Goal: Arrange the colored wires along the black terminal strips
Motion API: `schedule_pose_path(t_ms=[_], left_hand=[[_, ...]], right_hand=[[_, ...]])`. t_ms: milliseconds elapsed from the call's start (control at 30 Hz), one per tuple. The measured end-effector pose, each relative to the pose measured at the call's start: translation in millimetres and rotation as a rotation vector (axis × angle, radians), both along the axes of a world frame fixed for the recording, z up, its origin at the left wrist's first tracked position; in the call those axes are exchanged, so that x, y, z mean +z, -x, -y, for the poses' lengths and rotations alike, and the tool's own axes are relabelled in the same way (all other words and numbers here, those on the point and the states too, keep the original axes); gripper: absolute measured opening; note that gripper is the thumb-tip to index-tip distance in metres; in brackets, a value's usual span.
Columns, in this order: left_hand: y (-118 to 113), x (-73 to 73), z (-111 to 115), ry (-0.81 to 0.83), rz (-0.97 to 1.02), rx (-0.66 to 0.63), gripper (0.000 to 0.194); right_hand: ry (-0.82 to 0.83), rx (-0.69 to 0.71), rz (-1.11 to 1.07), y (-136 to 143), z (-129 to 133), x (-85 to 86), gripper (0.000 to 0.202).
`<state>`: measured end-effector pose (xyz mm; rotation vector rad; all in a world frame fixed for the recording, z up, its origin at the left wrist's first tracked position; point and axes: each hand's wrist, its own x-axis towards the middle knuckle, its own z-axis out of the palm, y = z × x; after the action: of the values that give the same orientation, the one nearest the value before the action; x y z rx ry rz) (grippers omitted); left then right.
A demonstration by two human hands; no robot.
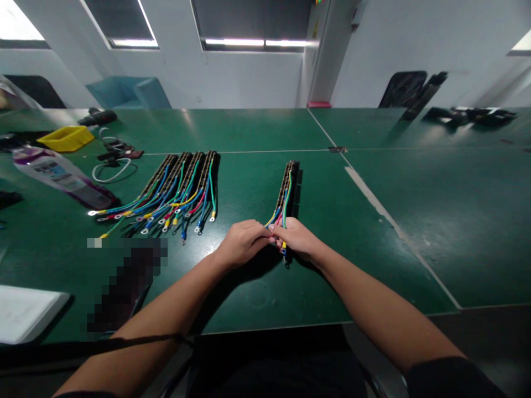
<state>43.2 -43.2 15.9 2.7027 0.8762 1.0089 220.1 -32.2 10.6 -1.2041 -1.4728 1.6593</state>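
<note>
A narrow black strip [286, 185], which looks like a terminal block, lies on the green table with yellow, blue, red and green wires running toward me. At the near end, my left hand [248, 239] and my right hand [297, 237] meet, both with closed fingers pinching the coloured wires [285, 221]. Ring lugs [284, 251] poke out below my right hand. Which wire each hand grips is partly hidden by the fingers. To the left, several similar wired strips [188, 171] lie side by side, their ring-lugged wires fanned toward me.
Left on the table [257, 293] are a purple-white bottle [62, 174] on its side, a yellow bin [66, 138], a white cable [110, 176], a pixelated dark object [128, 287] and a white box [31, 312]. Dark gear [468, 116] lies at the far right.
</note>
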Motion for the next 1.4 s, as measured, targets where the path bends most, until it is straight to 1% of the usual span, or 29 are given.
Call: schedule_pose_path(t_ms=[100, 200, 400, 533, 667, 733, 867, 1033, 1133, 1267, 1400], left_hand=[[0.6, -0.9, 1.3, -0.036, 0.027, -0.022, 0.011], [1.7, -1.0, 1.9, -0.027, 0.028, -0.033, 0.011], [2.4, -3.9, -1.1, 0.011, 0.034, -0.018, 0.012], [-0.3, -4.2, -2.3, 0.086, 0.034, -0.001, 0.014], [-2.0, -1.3, -1.7, 0.166, 0.032, 0.038, 0.017], [-1.4, -0.2, -1.4, 0.185, 0.044, 0.038, 0.017], [1.4, -0.6, -2.3, 0.166, 0.101, 0.012, 0.015], [2.8, -2.4, -3.6, 0.164, 0.134, -0.008, 0.014], [1.6, -3.3, -3.9, 0.161, 0.133, 0.019, 0.018], [-0.4, -3.3, -4.6, 0.185, 0.112, 0.034, 0.022], [-2.1, -2.0, -5.3, 0.191, 0.084, 0.041, 0.026]], right_hand=[[0.06, -0.011, -0.042, -0.1, -1.1, 0.6, 0.02], [0.082, -0.022, -0.056, -1.0, -1.1, -0.2, 0.02], [-0.004, 0.02, -0.028, -2.5, -2.7, -5.7, 0.022], [-0.027, 0.014, 0.003, -1.8, -1.5, -4.6, 0.022], [0.001, -0.014, 0.036, -0.2, 2.4, 0.8, 0.019], [0.011, -0.011, 0.03, 0.3, 3.2, 2.4, 0.018], [0.029, -0.008, -0.023, -0.7, 1.2, -0.3, 0.019], [0.045, 0.015, -0.101, -2.9, -0.2, -4.0, 0.027], [0.026, 0.014, -0.093, -2.4, 1.0, -2.2, 0.029], [-0.007, -0.022, -0.034, -0.8, 2.1, 0.8, 0.029], [-0.004, -0.022, -0.028, -0.5, 1.7, -0.4, 0.026]])
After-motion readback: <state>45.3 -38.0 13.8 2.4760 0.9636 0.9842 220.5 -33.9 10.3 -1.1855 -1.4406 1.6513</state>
